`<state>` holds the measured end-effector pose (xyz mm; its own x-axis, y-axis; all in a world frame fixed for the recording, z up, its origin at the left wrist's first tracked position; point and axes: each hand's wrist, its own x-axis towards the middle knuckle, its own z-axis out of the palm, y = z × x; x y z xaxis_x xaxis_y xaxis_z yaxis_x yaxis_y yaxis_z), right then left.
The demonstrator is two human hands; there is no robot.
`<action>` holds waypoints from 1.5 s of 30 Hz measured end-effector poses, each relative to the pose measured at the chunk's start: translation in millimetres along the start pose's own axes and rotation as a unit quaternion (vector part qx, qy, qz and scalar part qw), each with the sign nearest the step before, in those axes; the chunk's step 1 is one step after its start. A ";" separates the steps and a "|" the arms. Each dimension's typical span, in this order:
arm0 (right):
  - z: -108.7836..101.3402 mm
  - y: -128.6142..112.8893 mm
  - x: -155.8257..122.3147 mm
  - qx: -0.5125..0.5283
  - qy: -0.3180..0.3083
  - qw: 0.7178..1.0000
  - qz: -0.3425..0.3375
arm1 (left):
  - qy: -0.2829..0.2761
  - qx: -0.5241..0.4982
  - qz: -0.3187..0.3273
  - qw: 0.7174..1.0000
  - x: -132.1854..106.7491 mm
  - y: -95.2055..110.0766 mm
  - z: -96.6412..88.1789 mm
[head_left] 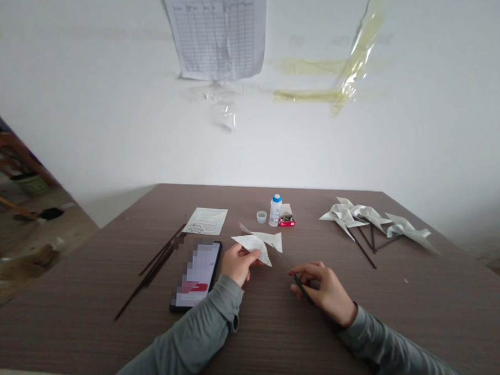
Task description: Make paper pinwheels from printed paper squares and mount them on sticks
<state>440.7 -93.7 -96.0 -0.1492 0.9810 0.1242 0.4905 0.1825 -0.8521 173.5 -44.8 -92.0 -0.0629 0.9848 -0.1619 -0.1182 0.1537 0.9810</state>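
Note:
My left hand (pixel 238 264) pinches a piece of printed white paper (pixel 253 245) between thumb and fingers, a little above the table. The paper is cut into pointed flaps, spread in different directions. To its right, my right hand (pixel 322 287) grips a slim dark-handled tool (pixel 301 287). A thin tip on this tool points up and left toward the paper; whether it touches is too fine to tell. Beyond the paper stand a white bottle with a blue cap (pixel 275 211), a small clear cup (pixel 261 216) and a red box of small metal pieces (pixel 287 220).
Several paper pinwheels (pixel 344 215) on dark sticks lie at the back right. A phone (pixel 197 276) lies beside my left forearm. Farther left are several dark sticks (pixel 149 271) and a flat printed sheet (pixel 207 221). A white wall (pixel 318 152) borders the table's far edge.

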 end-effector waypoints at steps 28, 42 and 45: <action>10.7 -9.2 88.8 -0.243 0.019 0.968 -0.061 | -0.066 0.496 0.252 0.828 10.9 24.7 -18.9; 34.9 2.9 84.1 -0.091 0.038 0.989 -0.114 | -0.113 0.557 0.255 0.782 14.4 8.3 -14.4; 23.0 7.4 77.5 -0.113 0.019 0.987 -0.112 | -0.112 0.563 0.259 0.776 17.8 6.6 -14.7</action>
<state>413.0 -17.8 -104.4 -0.2456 0.9156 0.3184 0.6291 0.4005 -0.6662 157.1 -27.5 -90.0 0.3772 0.9076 0.1844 0.8152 -0.4198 0.3991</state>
